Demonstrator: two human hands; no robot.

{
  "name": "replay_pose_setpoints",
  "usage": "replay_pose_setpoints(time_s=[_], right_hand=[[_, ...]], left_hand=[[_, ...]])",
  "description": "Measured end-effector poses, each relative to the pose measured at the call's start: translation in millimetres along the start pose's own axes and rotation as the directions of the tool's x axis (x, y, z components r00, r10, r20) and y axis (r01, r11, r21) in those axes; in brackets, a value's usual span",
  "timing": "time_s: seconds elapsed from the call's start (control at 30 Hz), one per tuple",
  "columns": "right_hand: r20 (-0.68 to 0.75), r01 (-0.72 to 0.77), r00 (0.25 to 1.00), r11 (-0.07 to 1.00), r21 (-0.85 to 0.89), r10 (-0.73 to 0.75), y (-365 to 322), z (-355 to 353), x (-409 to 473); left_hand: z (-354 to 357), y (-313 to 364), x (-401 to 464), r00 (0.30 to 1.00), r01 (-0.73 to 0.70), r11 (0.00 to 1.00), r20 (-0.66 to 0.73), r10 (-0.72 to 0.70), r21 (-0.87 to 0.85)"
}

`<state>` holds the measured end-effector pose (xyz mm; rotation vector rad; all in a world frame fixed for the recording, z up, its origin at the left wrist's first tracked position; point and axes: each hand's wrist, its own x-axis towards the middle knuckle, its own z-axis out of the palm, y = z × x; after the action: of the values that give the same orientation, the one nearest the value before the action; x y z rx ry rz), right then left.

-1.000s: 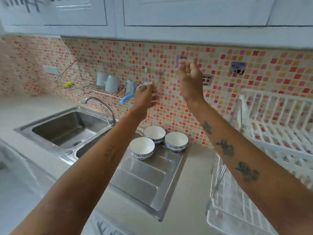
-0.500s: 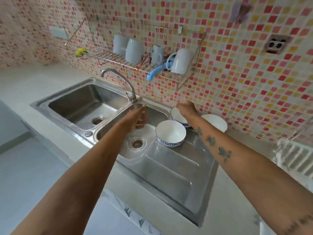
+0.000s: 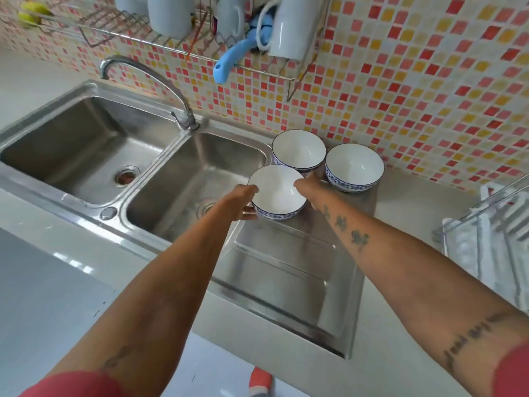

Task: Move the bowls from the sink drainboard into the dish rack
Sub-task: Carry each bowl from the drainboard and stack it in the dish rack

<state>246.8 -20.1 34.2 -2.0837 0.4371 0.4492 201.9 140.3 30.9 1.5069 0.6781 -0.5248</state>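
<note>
Both hands cup nearest white ceramic bowl with blue patterned band (image 3: 277,193) on steel drainboard (image 3: 283,270): left hand (image 3: 243,203) curled on near wall, right hand (image 3: 307,188) at far rim, fingers hidden, closure probably partial. Risks: glazed wall slips; lift knocks two neighbouring bowls (image 3: 326,160). White plastic dish rack (image 3: 486,247) well apart, at right.
</note>
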Motion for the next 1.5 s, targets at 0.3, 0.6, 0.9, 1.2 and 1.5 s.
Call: replay_pose_setpoints(time_s=[0.3,0.6,0.9,1.2,1.5], right_hand=[[0.027,-0.036,0.999,0.995,0.096,0.033,14,10,-11],[0.059,-0.093,0.995,0.976,0.194,0.083,24,3,-20],[-0.127,0.093,0.989,0.988,0.120,-0.078,8,-45,-67],[-0.418,0.468,0.835,0.862,0.197,-0.358,-44,-180,-194],[-0.716,0.755,0.421,0.652,-0.063,-0.557,-11,-326,-314]], left_hand=[[12,-16,18,1.000,0.012,1.000,-0.022,-0.012,-0.021],[18,-27,18,0.999,-0.038,0.994,-0.007,0.038,-0.107],[37,-3,-47,0.988,-0.105,0.942,0.071,0.134,-0.319],[88,102,-203,0.828,-0.272,0.816,0.309,0.469,-0.510],[197,140,-321,0.447,-0.356,0.826,0.697,0.560,-0.436]])
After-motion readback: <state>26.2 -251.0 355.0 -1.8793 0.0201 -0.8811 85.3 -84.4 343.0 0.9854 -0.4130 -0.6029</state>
